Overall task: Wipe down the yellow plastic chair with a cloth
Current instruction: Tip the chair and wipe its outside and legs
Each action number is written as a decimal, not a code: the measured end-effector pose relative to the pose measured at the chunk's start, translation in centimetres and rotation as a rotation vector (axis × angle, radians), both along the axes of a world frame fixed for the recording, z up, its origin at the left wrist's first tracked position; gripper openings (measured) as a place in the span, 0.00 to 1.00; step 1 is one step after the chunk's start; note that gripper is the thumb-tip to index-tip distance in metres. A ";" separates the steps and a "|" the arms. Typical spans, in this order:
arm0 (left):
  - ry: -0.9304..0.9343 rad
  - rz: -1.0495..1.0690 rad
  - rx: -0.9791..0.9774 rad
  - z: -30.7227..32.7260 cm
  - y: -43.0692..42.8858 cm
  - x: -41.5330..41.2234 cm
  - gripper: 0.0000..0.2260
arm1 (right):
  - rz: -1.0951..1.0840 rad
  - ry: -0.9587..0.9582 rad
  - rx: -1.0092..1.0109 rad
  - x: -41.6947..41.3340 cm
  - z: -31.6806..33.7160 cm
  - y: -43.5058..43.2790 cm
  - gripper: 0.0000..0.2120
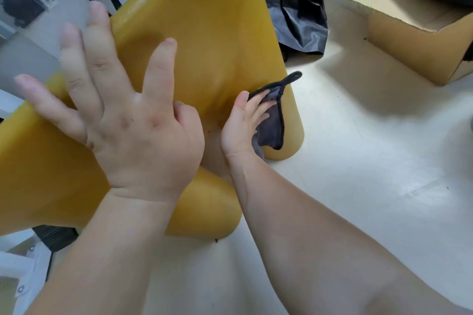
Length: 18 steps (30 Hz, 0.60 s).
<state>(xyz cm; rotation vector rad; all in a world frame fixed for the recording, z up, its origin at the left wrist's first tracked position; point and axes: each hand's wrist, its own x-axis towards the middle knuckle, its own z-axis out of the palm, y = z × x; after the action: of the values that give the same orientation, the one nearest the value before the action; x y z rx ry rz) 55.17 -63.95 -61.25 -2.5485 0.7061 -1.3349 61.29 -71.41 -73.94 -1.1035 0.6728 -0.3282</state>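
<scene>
Though limp, dark cloth (272,123) against smooth chair (204,20).

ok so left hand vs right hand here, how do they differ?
The left hand has its fingers spread wide and holds nothing; the right hand holds the dark grey cloth. The left hand is over the broad upper face of the yellow chair; the right hand is lower, at one leg near the floor. Whether the left hand touches the chair is unclear. Both hands are bare.
</scene>
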 end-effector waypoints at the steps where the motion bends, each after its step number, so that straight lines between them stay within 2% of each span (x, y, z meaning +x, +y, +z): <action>1: 0.024 0.055 0.017 -0.4 -0.9 -0.5 0.23 | 0.009 0.037 -0.025 0.3 -0.9 -0.2 0.41; 4: 0.192 0.125 0.133 -3.8 -3.2 -1.4 0.26 | 0.131 0.089 -0.129 0.7 -4.0 -0.5 0.42; 6: 0.239 0.118 0.208 -5.8 -3.5 -0.7 0.26 | 0.097 0.130 -0.135 0.9 -4.2 -0.5 0.37; 7: 0.239 0.115 0.227 -6.6 -3.2 0.1 0.24 | 0.072 0.136 -0.195 0.7 -3.9 -0.5 0.36; 10: 0.199 0.116 0.241 -7.5 -1.8 2.0 0.21 | 0.061 0.004 -0.568 0.6 -3.0 0.1 0.36; 12: 0.183 0.086 0.273 -7.4 -1.1 2.2 0.21 | 0.039 -0.055 -0.669 1.0 -3.2 0.3 0.34; 15: 0.200 0.062 0.284 -7.1 -0.8 2.0 0.25 | 0.072 -0.037 -0.662 0.9 -5.0 0.2 0.34; 18: 0.195 0.071 0.299 -7.0 -0.4 2.0 0.24 | 0.141 0.111 -0.428 0.3 -7.6 -0.6 0.37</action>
<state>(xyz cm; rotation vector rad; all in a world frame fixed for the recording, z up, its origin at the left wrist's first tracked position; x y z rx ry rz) 57.20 -64.32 -68.24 -2.4522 0.7760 -0.8907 61.59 -71.98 -81.51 -1.5785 0.6335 -0.2986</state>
